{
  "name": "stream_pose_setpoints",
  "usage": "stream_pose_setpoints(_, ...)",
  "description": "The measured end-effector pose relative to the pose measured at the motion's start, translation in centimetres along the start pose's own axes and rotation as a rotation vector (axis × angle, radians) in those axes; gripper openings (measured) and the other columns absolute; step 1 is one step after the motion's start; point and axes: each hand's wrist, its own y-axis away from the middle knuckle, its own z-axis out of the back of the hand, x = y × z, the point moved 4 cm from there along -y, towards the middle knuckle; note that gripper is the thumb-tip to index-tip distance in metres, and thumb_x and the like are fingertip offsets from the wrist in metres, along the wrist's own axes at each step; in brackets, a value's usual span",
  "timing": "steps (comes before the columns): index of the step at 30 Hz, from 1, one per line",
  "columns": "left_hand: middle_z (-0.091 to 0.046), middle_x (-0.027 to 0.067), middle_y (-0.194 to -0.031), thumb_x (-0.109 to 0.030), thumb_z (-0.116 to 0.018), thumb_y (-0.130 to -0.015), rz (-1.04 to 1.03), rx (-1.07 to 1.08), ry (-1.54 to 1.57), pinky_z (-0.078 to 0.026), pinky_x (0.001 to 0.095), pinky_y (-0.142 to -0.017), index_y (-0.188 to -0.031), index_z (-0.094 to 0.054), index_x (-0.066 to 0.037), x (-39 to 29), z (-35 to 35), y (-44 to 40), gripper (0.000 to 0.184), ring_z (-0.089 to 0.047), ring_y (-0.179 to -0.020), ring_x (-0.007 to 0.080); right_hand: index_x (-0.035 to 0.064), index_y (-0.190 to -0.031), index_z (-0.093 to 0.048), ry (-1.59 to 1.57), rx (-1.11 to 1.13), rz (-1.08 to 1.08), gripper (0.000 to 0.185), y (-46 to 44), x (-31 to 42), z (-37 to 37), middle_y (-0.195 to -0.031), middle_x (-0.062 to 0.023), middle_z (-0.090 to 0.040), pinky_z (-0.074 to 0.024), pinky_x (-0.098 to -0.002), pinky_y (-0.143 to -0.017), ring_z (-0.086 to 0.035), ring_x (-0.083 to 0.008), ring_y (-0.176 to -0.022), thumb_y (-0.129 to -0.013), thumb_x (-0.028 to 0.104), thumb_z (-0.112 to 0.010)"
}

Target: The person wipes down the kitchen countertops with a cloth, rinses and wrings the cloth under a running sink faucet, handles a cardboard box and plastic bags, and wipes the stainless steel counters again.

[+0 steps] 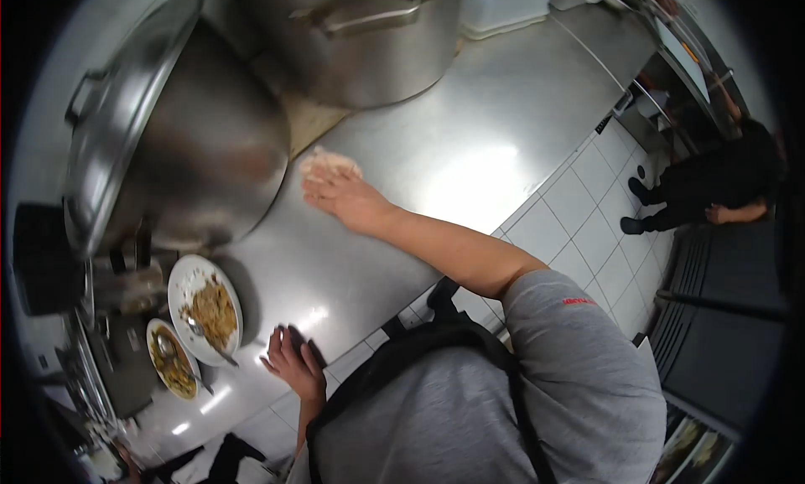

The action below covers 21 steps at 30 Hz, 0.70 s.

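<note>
My right hand (348, 201) presses a pale, crumpled cloth (333, 163) against the steel counter (402, 165), close to the large pots. The fingers lie over the cloth. Nearer to me, my left hand (293, 360) rests at the counter's front edge with its fingers apart and nothing in it. To its left stands a white oval plate (205, 308) of food with a spoon on it. Beside that is a smaller oval dish (172, 358) with food and a spoon.
A large lidded pot (210, 132) stands at the left, another steel pot (369, 48) behind. A plastic container (503, 6) sits at the back. A person in dark clothes (713, 174) stands on the tiled floor at the right. Someone's dark-clothed legs show at the bottom left.
</note>
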Motion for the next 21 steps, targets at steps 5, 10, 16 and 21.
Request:
stream_pose_setpoints(5, -0.040, 0.0103, -0.130, -0.031, -0.037, -0.089, 0.008, 0.015, -0.095, -0.005, 0.0510, -0.104, -0.124, -0.042, -0.007, -0.5, 0.0, 0.0, 0.043, -0.032, -0.125, 0.0266, 0.0092, -0.110, -0.059, -0.293, -0.118, -0.146, 0.027, 6.8, -18.3, 4.6, -0.115, -0.0065, -0.057, -0.0335, -0.0357, -0.098, -0.049, -0.0265, -0.111, -0.087, 0.010, -0.045)
stream_pose_setpoints(10, -0.041, 0.0102, -0.129, -0.032, -0.037, -0.088, -0.005, 0.010, -0.142, -0.007, 0.0505, -0.103, -0.124, -0.041, -0.007, -1.1, -0.1, -0.2, 0.044, -0.033, -0.124, 0.0274, 0.0020, -0.104, -0.059, -0.229, -0.398, -1.335, 0.042, 20.3, -40.1, 17.8, -0.103, -0.0201, -0.059, -0.0387, -0.0404, -0.088, -0.055, -0.0317, -0.098, -0.092, 0.033, -0.034)
stream_pose_setpoints(16, -0.041, 0.0127, -0.129, -0.032, -0.038, -0.087, -0.031, 0.011, -0.118, -0.014, 0.0514, -0.101, -0.123, -0.042, -0.005, -1.6, 0.1, -0.4, 0.045, -0.034, -0.121, 0.0302, 0.0018, -0.068, -0.054, -0.675, -0.685, -1.521, 0.047, 20.7, -36.5, 17.7, -0.059, -0.0052, -0.044, -0.0355, -0.0354, -0.056, -0.043, -0.0172, -0.060, -0.088, 0.043, -0.043)
stream_pose_setpoints(21, -0.042, 0.0154, -0.126, -0.032, -0.041, -0.088, -0.033, -0.032, -0.115, -0.020, 0.0470, -0.099, -0.121, -0.043, -0.003, -1.2, -1.5, -0.4, 0.044, -0.036, -0.119, 0.0325, 0.0041, -0.110, -0.055, -0.722, 0.027, -0.485, 0.038, 18.3, -8.1, 9.2, -0.118, -0.0137, -0.052, -0.0343, -0.0364, -0.095, -0.046, -0.0261, -0.111, -0.090, 0.035, -0.045)
